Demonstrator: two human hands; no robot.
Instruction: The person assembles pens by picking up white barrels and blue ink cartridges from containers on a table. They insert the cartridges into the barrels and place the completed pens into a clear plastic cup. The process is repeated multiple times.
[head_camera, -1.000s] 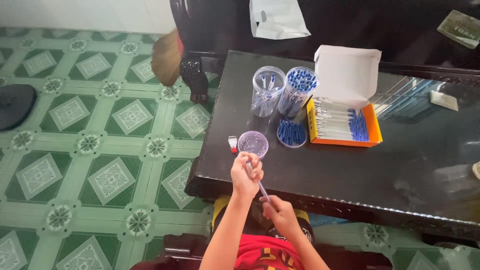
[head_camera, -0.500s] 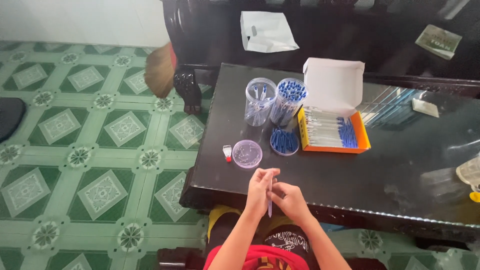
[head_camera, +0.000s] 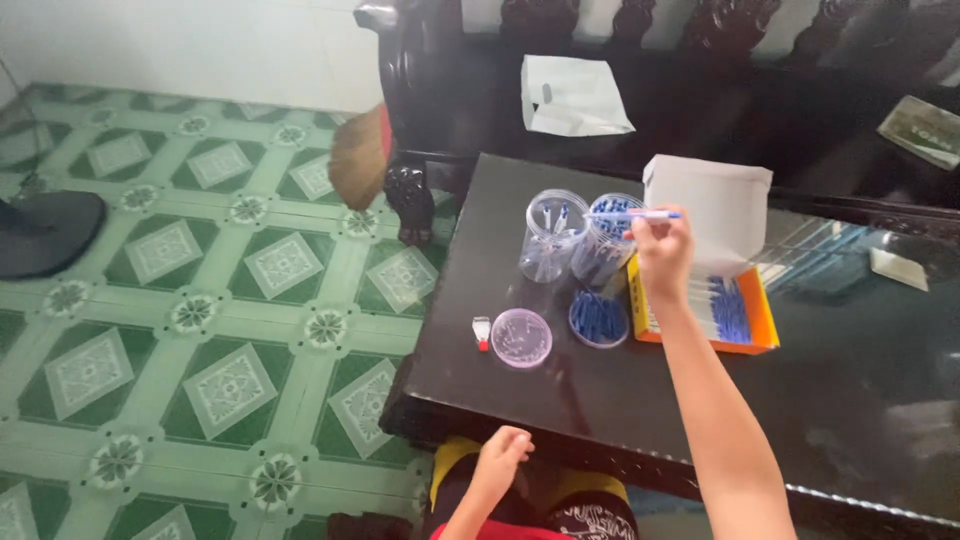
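Black glossy counter (head_camera: 880, 400) on green patterned tile floor (head_camera: 200, 300).
Right hand (head_camera: 662, 250) pinches a pen (head_camera: 635, 214) above the jars (head_camera: 575, 240); left hand (head_camera: 500, 455) loosely curled, holding nothing.

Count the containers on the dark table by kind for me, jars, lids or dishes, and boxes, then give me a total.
Clear upright jars: 2, one nearly empty, one packed with blue-capped pens.
Round shallow dishes or lids: 2, a pinkish one and one holding blue caps.
Orange box with open white flap: 1.
Total: 5.
The right hand holds a pen over the fuller jar.
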